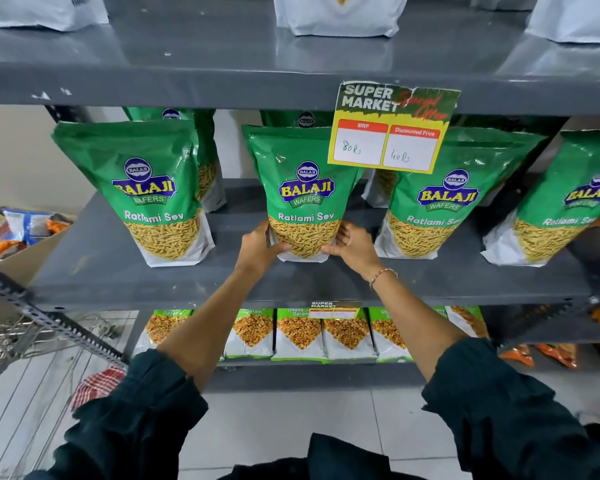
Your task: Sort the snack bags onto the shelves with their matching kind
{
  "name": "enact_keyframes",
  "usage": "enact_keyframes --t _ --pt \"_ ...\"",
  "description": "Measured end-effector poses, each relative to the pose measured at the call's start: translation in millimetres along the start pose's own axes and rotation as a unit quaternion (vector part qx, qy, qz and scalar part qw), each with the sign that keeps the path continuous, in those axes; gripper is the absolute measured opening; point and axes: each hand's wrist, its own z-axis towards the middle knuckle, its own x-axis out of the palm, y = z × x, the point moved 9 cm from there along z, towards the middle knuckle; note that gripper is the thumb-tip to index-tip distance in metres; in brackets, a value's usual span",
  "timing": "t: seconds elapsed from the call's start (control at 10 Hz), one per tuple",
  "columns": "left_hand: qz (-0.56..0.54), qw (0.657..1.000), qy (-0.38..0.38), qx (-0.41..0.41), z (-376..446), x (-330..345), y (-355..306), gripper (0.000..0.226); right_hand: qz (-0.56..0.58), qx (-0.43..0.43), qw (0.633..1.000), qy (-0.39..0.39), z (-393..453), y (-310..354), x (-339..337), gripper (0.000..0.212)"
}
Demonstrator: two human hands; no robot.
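Note:
A green Ratlami Sev bag point(305, 181) stands upright on the grey middle shelf point(243, 282). My left hand point(258, 245) grips its lower left corner and my right hand point(355, 247) grips its lower right corner. More green Ratlami Sev bags stand beside it: one to the left point(153, 188), one to the right point(440, 202), one at the far right point(561, 209). Further bags of the same kind stand behind them, partly hidden.
A price tag point(392, 129) hangs from the upper shelf edge over the row. White bags point(340, 15) stand on the upper shelf. Chana Garam bags point(298, 334) line the lower shelf. A wire cart point(32, 362) and a cardboard box of snack packets point(18, 233) are at the left.

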Motion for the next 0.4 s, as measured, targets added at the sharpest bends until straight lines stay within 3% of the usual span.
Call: enact_keyframes --t 0.2,0.4 --pt "0.020 1.000 0.010 0.007 0.8 4.4 1.0 0.058 -0.007 -0.002 1.000 -0.006 -2.8 0.2 0.4 0.064" --pt "-0.037 0.999 0.015 -0.032 -5.7 7.1 17.4 0.072 -0.076 -0.009 0.997 -0.015 -9.8 1.7 1.0 0.070"
